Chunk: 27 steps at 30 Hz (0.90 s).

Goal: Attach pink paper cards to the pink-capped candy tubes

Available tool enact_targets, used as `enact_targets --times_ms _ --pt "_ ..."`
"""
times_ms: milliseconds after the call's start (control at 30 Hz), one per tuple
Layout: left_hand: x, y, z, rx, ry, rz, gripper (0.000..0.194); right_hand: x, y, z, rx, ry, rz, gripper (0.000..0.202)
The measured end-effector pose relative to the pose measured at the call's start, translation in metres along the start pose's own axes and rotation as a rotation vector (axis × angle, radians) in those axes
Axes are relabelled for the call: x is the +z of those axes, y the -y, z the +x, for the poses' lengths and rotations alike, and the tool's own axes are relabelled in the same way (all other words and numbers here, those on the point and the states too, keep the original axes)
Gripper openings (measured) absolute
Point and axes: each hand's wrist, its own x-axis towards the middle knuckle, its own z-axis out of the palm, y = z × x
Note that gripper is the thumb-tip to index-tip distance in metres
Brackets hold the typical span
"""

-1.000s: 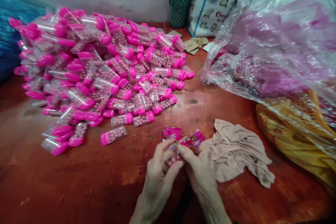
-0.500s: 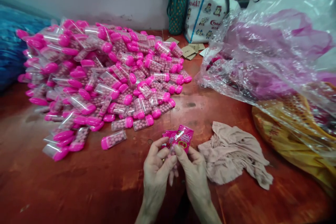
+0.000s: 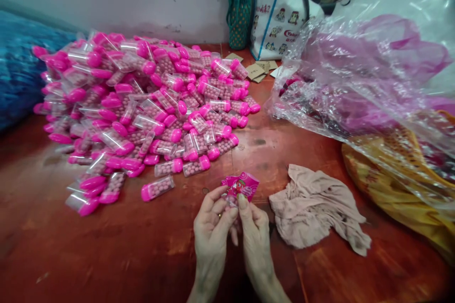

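Observation:
In front of me both hands meet, thumbs close together. My right hand (image 3: 256, 229) pinches a bright pink printed label (image 3: 249, 183) with a cartoon figure on it. My left hand (image 3: 212, 227) is closed around what looks like a clear tube (image 3: 232, 200), mostly hidden by the fingers; a ring shows on one finger. The label's lower edge lies against this tube. To the left rises a big heap of clear tubes (image 3: 159, 104) with pink caps, filled with small pink balls. One such tube (image 3: 158, 188) lies apart at the heap's near edge.
A crumpled beige cloth (image 3: 316, 206) lies right of my hands. Clear plastic wrap (image 3: 313, 109) and a yellow bag (image 3: 384, 180) fill the right side. Cardboard pieces (image 3: 258, 71), a white tote bag (image 3: 275, 21) and a green bottle pouch (image 3: 239, 19) stand at the back; blue plastic (image 3: 28, 66) is far left.
The pink label has turned and lowered slightly between my fingers, showing its cartoon figure. My right hand has moved a little left, nearer my left hand. The view has shifted slightly.

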Motion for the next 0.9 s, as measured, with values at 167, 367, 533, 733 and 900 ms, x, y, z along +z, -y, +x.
enact_targets --times_ms 167,367,533,733,900 --pt "-0.011 -0.002 0.004 -0.075 0.082 0.08 0.032 -0.006 0.007 0.003 0.041 0.015 -0.018 0.032" --pt "-0.027 -0.013 0.013 0.054 0.035 0.229 0.027 -0.014 0.03 0.007 0.194 0.308 -0.185 0.04" --pt "-0.008 -0.015 0.013 -0.235 0.177 -0.1 0.04 -0.012 0.017 -0.001 0.11 0.347 -0.138 0.042" --pt "0.0 -0.021 0.015 -0.219 0.174 -0.201 0.039 -0.01 0.016 -0.008 0.034 0.322 -0.245 0.026" --pt "0.004 -0.019 0.007 -0.109 0.105 -0.177 0.026 -0.01 0.007 -0.016 -0.072 0.122 -0.326 0.028"
